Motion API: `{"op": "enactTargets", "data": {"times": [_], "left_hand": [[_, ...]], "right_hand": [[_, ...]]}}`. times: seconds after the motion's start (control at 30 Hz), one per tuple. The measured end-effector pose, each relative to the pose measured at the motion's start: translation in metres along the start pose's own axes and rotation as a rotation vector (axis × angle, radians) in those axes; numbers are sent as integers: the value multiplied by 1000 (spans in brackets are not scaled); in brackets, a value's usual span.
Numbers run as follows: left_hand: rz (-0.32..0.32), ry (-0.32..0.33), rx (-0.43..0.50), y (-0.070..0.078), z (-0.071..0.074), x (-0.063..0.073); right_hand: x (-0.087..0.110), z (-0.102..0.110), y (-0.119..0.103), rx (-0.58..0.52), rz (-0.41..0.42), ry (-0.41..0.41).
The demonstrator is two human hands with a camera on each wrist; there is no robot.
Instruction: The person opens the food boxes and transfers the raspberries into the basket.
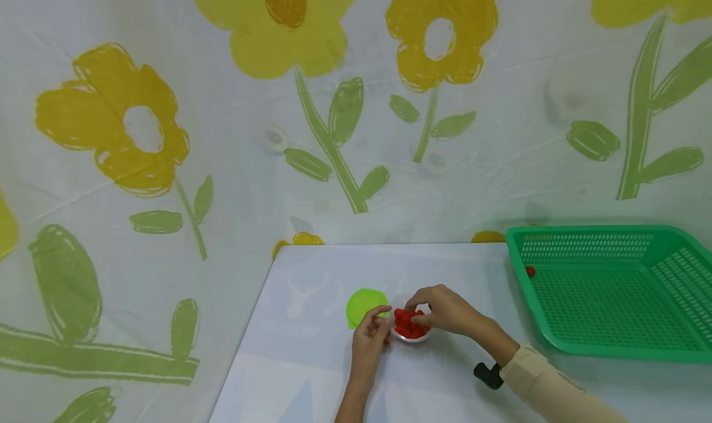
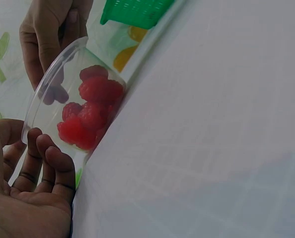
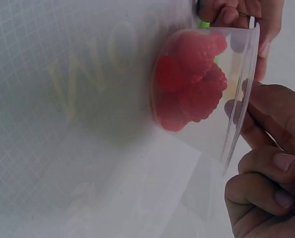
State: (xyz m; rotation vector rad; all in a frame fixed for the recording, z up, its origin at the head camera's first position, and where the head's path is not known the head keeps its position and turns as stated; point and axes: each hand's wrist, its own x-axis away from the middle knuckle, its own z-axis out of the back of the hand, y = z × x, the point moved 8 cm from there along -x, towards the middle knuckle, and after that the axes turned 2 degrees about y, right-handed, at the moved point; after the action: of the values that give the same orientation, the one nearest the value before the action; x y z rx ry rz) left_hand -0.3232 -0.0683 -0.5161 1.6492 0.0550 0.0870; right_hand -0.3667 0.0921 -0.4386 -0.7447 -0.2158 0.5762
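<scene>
A clear plastic tub (image 1: 411,339) holds several red raspberries (image 1: 408,325), which also show through its wall in both wrist views. My left hand (image 1: 368,344) is at the tub's left side; in the left wrist view its thumb and curled fingers (image 2: 34,144) pinch the rim. From the right, my right hand (image 1: 447,310) reaches over the rim, its thumb and forefinger dipping inside. Through the plastic in the left wrist view, those fingertips stand apart from the berries with nothing seen between them. The other right fingers (image 3: 266,183) curl outside the tub.
A yellow-green lid (image 1: 364,305) lies on the white table (image 1: 311,361) behind my left hand. At the right stands a green mesh basket (image 1: 606,352) with one small red berry (image 1: 530,271) inside. Beneath my right wrist is a black cylindrical piece (image 1: 488,375). A flowered cloth hangs behind.
</scene>
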Motion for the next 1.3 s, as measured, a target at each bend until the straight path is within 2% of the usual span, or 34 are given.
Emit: {"op": "enactTargets", "data": {"times": [0.27, 0.6, 0.8, 0.97, 1.17, 1.3], "left_hand": [[4, 0, 1, 1, 0, 1], [-3, -4, 1, -1, 1, 2], [-14, -1, 8, 2, 1, 3], [-23, -5, 7, 3, 0, 2], [-29, -3, -1, 4, 0, 2], [-27, -8, -1, 4, 0, 1]], "right_hand": [[-1, -6, 0, 79, -18, 0], [0, -11, -8, 203, 10, 22], [0, -11, -17, 310, 73, 71], [-2, -13, -17, 384, 85, 84], [-3, -14, -22, 423, 162, 104], [-3, -13, -23, 431, 181, 112]]}}
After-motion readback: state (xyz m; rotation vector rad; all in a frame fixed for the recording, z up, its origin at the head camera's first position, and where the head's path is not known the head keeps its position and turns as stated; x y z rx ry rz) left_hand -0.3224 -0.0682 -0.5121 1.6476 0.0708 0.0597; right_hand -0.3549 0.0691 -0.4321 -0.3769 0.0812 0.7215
